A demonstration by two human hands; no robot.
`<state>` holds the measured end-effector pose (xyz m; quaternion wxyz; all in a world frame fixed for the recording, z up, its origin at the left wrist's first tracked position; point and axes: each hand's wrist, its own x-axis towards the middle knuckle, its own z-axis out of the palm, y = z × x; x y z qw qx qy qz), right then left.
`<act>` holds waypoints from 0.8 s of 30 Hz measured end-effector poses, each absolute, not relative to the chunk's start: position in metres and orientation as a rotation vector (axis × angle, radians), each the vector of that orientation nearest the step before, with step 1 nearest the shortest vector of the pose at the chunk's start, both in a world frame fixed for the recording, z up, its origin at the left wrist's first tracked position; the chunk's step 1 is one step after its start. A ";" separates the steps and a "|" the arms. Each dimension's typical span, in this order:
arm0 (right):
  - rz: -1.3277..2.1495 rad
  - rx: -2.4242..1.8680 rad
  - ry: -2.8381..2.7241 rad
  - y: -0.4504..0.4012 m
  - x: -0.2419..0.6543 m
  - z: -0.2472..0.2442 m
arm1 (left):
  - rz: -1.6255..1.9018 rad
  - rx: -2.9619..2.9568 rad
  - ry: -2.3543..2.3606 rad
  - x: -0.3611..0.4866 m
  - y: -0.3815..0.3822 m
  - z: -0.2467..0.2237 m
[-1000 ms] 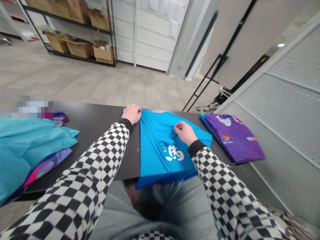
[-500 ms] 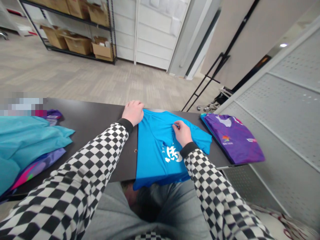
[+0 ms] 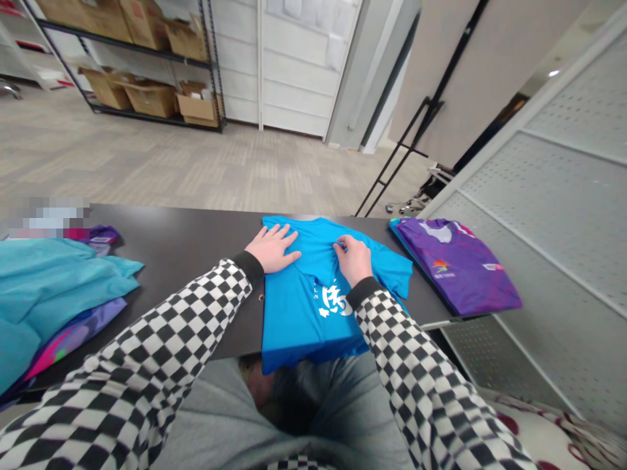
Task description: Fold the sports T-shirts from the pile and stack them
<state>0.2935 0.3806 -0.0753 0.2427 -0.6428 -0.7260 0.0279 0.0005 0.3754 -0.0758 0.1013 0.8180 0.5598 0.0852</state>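
A blue T-shirt (image 3: 294,313) with a white print lies on the dark table, its left side folded in a straight line and its lower end hanging over the near edge. My left hand (image 3: 274,248) rests flat on the shirt's upper left part, fingers spread. My right hand (image 3: 353,258) is on the upper middle of the shirt, above the print, with thumb and forefinger pinched on the blue fabric. A sleeve of the shirt points out to the right of my right hand.
Folded purple shirts (image 3: 460,271) are stacked at the table's right end, beside a perforated grey panel (image 3: 563,196). Loose teal and purple garments (image 3: 63,281) lie on the left of the dark table (image 3: 186,241). Beyond stands a shelf with cardboard boxes (image 3: 151,98).
My left hand has moved from the shirt's top left corner down and right onto the fabric, and its fingers have spread. My right hand stays pinched at nearly the same spot.
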 end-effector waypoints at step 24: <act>-0.061 -1.854 -1.891 0.383 0.364 -0.024 | 0.236 2.411 1.713 -0.006 0.387 -0.073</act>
